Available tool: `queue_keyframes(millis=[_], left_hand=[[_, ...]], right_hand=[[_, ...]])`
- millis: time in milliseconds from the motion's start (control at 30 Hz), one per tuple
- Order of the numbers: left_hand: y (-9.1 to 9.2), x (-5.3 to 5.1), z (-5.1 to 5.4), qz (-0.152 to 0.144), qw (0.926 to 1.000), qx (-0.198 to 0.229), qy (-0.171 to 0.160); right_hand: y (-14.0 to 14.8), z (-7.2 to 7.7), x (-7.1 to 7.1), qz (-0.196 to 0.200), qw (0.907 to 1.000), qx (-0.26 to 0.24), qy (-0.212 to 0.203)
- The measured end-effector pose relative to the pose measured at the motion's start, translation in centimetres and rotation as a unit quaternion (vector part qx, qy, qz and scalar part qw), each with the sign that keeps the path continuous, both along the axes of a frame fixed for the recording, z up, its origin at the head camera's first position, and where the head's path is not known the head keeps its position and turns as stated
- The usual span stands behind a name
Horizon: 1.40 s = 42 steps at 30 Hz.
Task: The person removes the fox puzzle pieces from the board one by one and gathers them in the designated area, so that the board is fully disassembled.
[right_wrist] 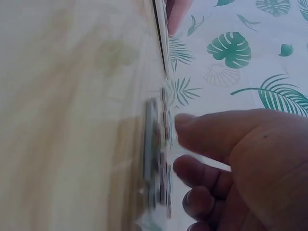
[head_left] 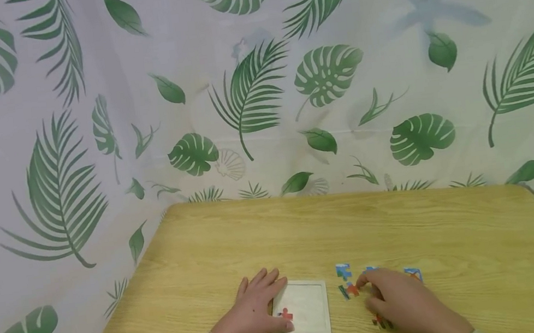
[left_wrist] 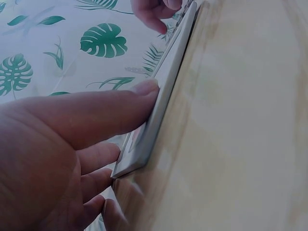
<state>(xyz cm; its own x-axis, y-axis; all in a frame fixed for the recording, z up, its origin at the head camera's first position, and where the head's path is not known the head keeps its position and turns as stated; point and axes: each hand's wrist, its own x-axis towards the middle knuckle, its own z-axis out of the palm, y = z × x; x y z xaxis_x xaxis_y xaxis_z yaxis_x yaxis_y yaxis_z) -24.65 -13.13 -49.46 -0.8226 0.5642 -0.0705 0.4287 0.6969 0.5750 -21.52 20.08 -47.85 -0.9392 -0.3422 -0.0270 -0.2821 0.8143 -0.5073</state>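
A pale square puzzle tray [head_left: 308, 309] lies on the table with one red jigsaw piece [head_left: 286, 315] at its lower left. My left hand [head_left: 253, 312] rests at the tray's left side, fingers spread and straight; in the left wrist view its thumb [left_wrist: 144, 89] presses on the rim. Right of the tray, my right hand [head_left: 403, 300] is over the loose pieces. Its index fingertip is at a red and blue jigsaw piece [head_left: 352, 289]; whether it touches is unclear. In the right wrist view, thumb and fingers stand apart with nothing visible between them.
Other loose pieces lie around the right hand: a blue and green jigsaw piece [head_left: 343, 270], a blue and red jigsaw piece [head_left: 413, 273], and a dark red piece [head_left: 380, 321] partly under the hand. A leaf-print curtain [head_left: 260, 107] hangs behind the wooden table [head_left: 235, 230].
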Motion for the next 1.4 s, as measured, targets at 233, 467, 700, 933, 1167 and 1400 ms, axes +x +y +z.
queue_keyframes(millis=[233, 467, 700, 933, 1167, 1400], left_hand=[[0.0, 0.2, -0.3, 0.005, 0.9999, -0.006, 0.008], [0.0, 0.2, -0.4, 0.005, 1.0000, 0.000, 0.002], [0.0, 0.1, -0.3, 0.004, 1.0000, -0.002, 0.003], [0.1, 0.1, 0.0, 0.002, 1.0000, -0.004, 0.002], [0.0, 0.1, 0.1, -0.006, 0.9999, -0.008, 0.002], [-0.6, -0.1, 0.1, -0.020, 0.9998, -0.006, -0.003]], right_hand=[[-1.3, -0.4, -0.3, -0.014, 0.9993, -0.015, -0.032], [-1.6, -0.3, -0.1, -0.024, 0.9992, -0.019, -0.026], [-2.1, -0.2, -0.1, -0.038, 0.9992, 0.010, 0.001], [-3.1, 0.2, -0.3, -0.021, 0.9983, 0.018, 0.051], [-5.0, 0.2, -0.6, 0.011, 0.9987, -0.013, 0.048], [-7.0, 0.3, -0.8, 0.032, 0.9984, -0.035, 0.031]])
